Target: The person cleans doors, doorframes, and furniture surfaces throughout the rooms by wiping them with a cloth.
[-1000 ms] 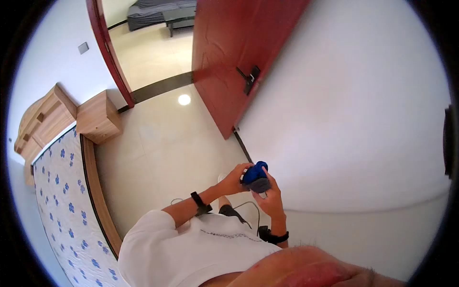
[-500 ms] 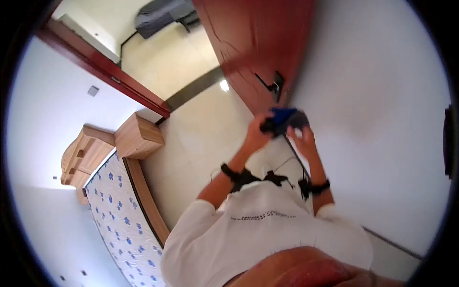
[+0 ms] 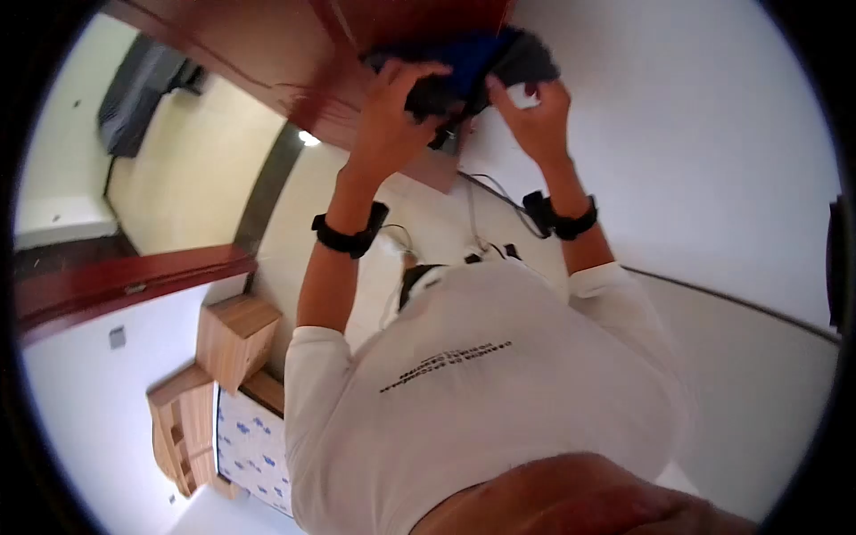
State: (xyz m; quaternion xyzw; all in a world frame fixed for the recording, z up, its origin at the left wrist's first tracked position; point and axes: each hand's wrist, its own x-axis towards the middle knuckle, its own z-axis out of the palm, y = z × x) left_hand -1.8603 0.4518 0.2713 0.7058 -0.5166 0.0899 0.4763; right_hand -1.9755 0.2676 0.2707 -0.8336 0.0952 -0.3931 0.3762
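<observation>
My left hand (image 3: 392, 116) grips one side of a soft blue and dark grey cloth item (image 3: 473, 62), its fingers curled over the dark part. On the other side my right hand (image 3: 542, 116) pinches the grey edge between thumb and fingers. Bunched between both hands, the item is raised in front of the reddish-brown door (image 3: 303, 53). Its exact kind is not clear from its shape. Behind the hands, most of the door handle is hidden. A black band is on each wrist.
A white wall (image 3: 687, 134) rises on the right. To the left are the red door frame (image 3: 134, 283), a wooden nightstand (image 3: 236, 343) and a bed with a blue-patterned mattress (image 3: 254, 450). Cables (image 3: 499, 201) run near the floor. Beyond the doorway stands a dark covered piece of furniture (image 3: 147, 94).
Both hands have lifted the cloth item higher and further forward, and it looks more spread out. My view has turned and moved closer to the door.
</observation>
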